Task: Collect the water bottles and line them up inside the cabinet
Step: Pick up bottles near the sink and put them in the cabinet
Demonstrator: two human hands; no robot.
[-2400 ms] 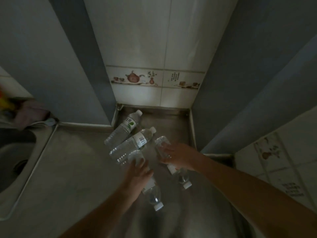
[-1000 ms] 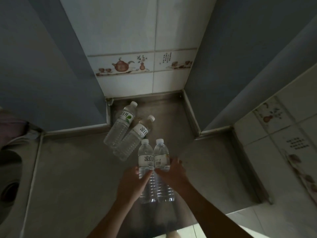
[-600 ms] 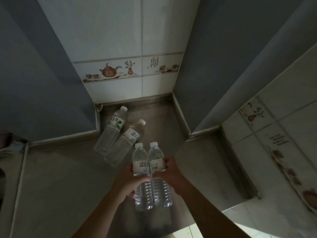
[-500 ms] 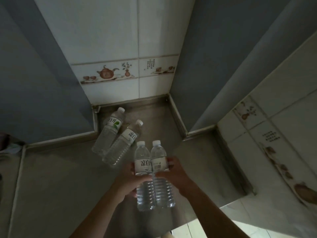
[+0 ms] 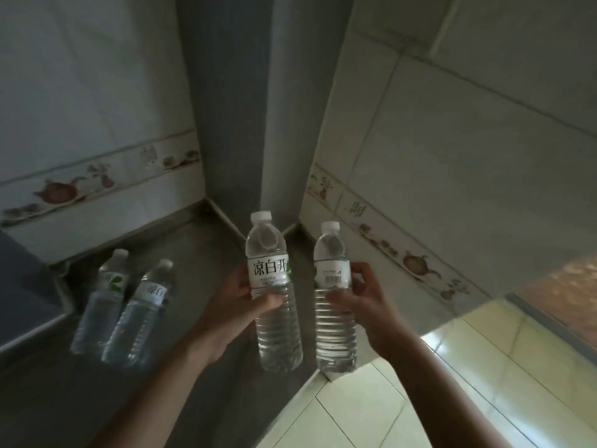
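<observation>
Bottles of clear plastic with white caps are held upright, apart, above the grey steel counter [image 5: 48,399]: one [image 5: 274,305] is gripped by the left hand [image 5: 239,305], one [image 5: 334,305] by the right hand [image 5: 365,305], fingers curled round each. Two more clear bottles [image 5: 100,305] [image 5: 139,315] are laid side by side on the counter.

Both hands raised side by side, left [image 5: 237,297] and right [image 5: 361,294], each curled round an upright bottle.
</observation>
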